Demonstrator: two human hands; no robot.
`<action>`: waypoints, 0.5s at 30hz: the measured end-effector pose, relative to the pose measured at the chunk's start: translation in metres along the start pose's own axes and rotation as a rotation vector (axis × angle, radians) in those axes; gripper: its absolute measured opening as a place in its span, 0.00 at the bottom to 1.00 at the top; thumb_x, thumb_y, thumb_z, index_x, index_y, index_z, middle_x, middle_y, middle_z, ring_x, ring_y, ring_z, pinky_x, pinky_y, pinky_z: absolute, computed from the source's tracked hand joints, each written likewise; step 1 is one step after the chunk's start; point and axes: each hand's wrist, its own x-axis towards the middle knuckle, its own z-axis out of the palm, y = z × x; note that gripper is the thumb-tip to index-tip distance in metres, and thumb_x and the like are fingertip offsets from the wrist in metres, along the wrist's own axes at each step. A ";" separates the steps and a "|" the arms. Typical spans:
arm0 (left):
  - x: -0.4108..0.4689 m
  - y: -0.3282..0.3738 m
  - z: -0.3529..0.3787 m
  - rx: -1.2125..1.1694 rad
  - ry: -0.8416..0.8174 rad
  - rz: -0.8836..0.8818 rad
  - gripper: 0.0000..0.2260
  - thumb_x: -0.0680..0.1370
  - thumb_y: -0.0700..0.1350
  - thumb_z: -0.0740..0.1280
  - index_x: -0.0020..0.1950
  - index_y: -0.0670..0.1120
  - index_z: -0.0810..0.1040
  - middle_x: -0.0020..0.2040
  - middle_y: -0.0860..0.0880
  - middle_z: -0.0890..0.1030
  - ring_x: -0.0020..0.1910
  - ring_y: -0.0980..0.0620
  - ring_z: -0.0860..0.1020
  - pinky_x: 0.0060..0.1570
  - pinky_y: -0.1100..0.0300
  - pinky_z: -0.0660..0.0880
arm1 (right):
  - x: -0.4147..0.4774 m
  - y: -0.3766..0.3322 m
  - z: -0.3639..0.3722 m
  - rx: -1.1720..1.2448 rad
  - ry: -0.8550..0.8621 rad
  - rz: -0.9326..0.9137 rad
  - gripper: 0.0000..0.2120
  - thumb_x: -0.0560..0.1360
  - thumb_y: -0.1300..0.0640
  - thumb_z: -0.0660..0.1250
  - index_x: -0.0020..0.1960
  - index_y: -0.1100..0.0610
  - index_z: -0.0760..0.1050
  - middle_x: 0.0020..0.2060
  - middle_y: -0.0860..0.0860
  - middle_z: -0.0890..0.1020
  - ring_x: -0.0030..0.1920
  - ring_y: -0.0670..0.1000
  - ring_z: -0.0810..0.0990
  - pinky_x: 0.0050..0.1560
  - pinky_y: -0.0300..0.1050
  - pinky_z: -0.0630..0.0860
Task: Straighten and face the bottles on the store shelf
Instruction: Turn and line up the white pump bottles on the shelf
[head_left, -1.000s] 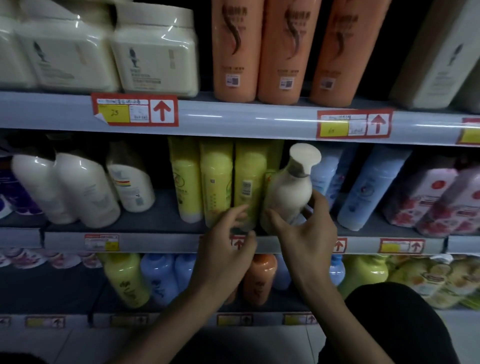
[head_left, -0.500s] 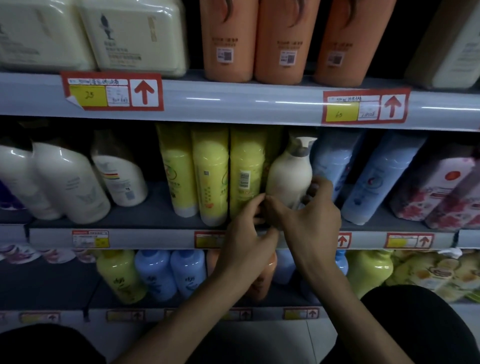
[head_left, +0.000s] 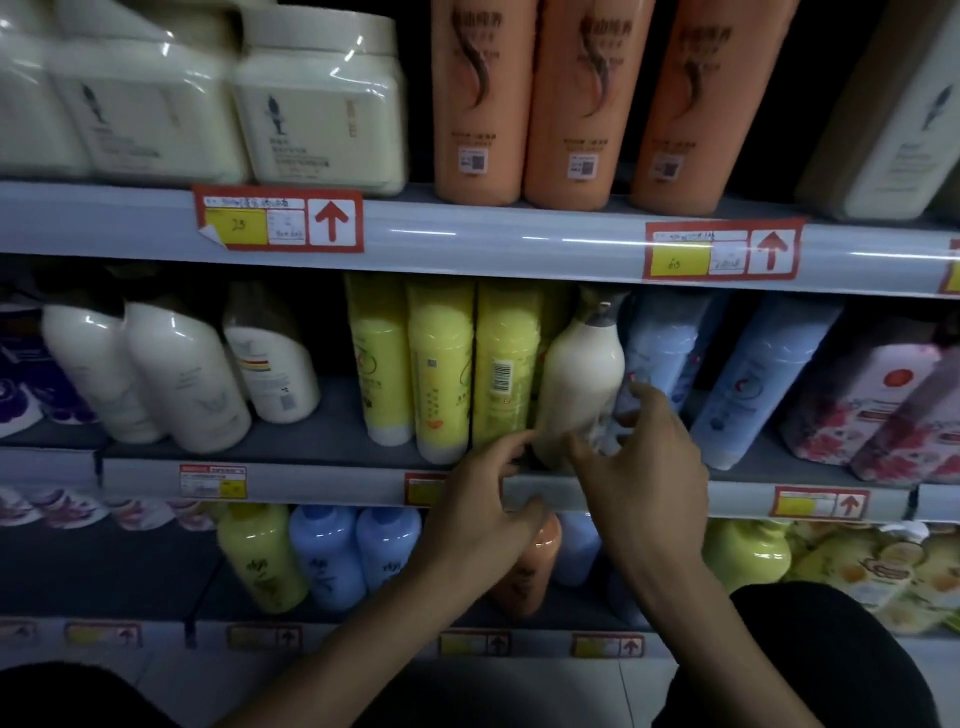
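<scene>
Cream pump bottle (head_left: 582, 384) upright at the front of the middle shelf (head_left: 322, 447), between yellow bottles (head_left: 441, 364) and blue bottles (head_left: 660, 343).
The right hand (head_left: 649, 467) curls round its base, thumb in front. The left hand (head_left: 488, 514) bends at the shelf lip, index tip at the bottle's foot; its hold is unclear. One yellow bottle shows its barcode. The red arrow tags above read "25" (head_left: 278, 218) and "65" (head_left: 722, 249).

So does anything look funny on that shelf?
The cream pump bottle stands alone between yellow bottles and blue bottles. The yellow bottle beside it shows its barcode, so it faces backwards.
</scene>
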 end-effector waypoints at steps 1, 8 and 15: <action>-0.004 -0.003 -0.005 0.024 0.021 0.012 0.28 0.75 0.41 0.73 0.68 0.66 0.74 0.63 0.66 0.78 0.65 0.69 0.74 0.65 0.66 0.73 | -0.005 -0.002 -0.003 -0.015 0.006 -0.028 0.32 0.71 0.46 0.76 0.72 0.50 0.70 0.60 0.53 0.81 0.56 0.59 0.82 0.50 0.57 0.81; -0.026 -0.015 -0.069 0.251 0.115 0.101 0.28 0.74 0.57 0.67 0.75 0.62 0.71 0.69 0.66 0.73 0.68 0.64 0.73 0.66 0.61 0.73 | -0.037 -0.043 0.000 -0.065 -0.068 -0.206 0.20 0.71 0.47 0.76 0.61 0.48 0.76 0.53 0.51 0.82 0.49 0.59 0.84 0.43 0.56 0.81; -0.041 -0.041 -0.137 0.412 0.242 0.067 0.27 0.76 0.61 0.70 0.75 0.62 0.70 0.69 0.63 0.73 0.66 0.62 0.73 0.61 0.61 0.74 | -0.053 -0.101 0.041 -0.043 -0.255 -0.383 0.19 0.73 0.48 0.73 0.63 0.46 0.77 0.56 0.48 0.81 0.50 0.56 0.84 0.44 0.53 0.81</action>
